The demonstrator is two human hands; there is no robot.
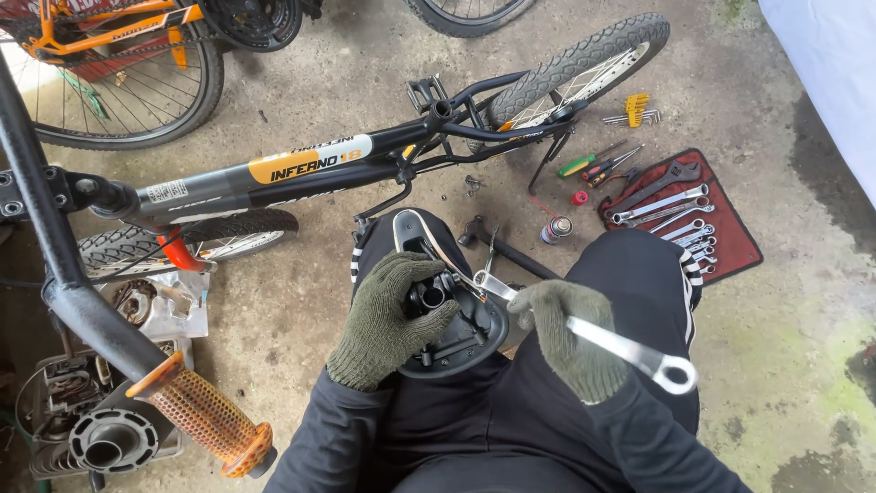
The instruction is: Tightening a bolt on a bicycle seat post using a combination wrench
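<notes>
An upturned black bicycle saddle [461, 333] rests on my lap, its underside and clamp facing up. My left hand [388, 319], in a green knit glove, grips the saddle's clamp from the left. My right hand [570, 338], gloved the same way, holds a silver combination wrench [630, 351]. The wrench's open end sits at the saddle clamp, and its ring end points out to the right. My legs in black trousers lie under the saddle.
A black and orange bicycle [301, 169] lies on the concrete floor ahead, its orange handlebar grip [205, 420] near my left knee. A red tool roll [680, 215] with several wrenches lies at right, screwdrivers [598, 164] and a small spray can [555, 228] beside it. Metal parts [87, 429] fill the lower left.
</notes>
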